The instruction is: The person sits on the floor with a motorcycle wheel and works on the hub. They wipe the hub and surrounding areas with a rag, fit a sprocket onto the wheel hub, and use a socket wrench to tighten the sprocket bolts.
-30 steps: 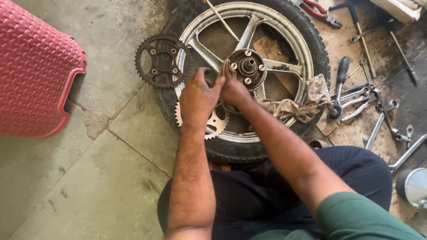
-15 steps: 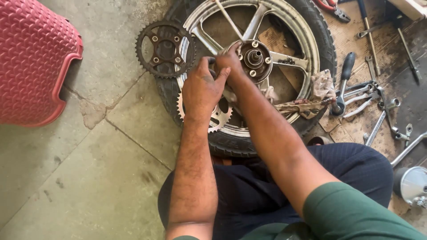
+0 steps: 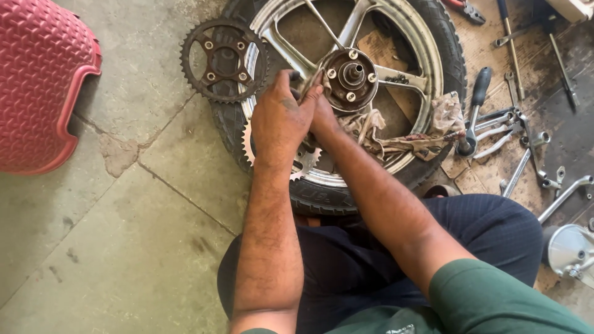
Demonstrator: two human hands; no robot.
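A motorcycle wheel (image 3: 433, 68) lies flat on the floor, silver spokes and hub (image 3: 352, 74) facing up. My left hand (image 3: 279, 117) is at the hub's left edge with its fingers curled. My right hand (image 3: 320, 110) is pressed against it, mostly hidden behind it. Together the fingertips pinch a small metal part (image 3: 311, 83) right beside the hub. A shiny toothed sprocket (image 3: 304, 162) lies on the rim under my left wrist. A dark, worn sprocket (image 3: 224, 60) rests against the tyre's left side.
A dirty rag (image 3: 405, 139) is draped over the spokes. Right of the wheel lie a black-handled screwdriver (image 3: 476, 102), several wrenches (image 3: 516, 127) and a chrome part (image 3: 566, 247). A red plastic stool (image 3: 37, 80) stands at the far left. My knees are below the tyre.
My hands have risen from the lower left of the hub to its left edge and closed together around the small part. The view has shifted slightly.
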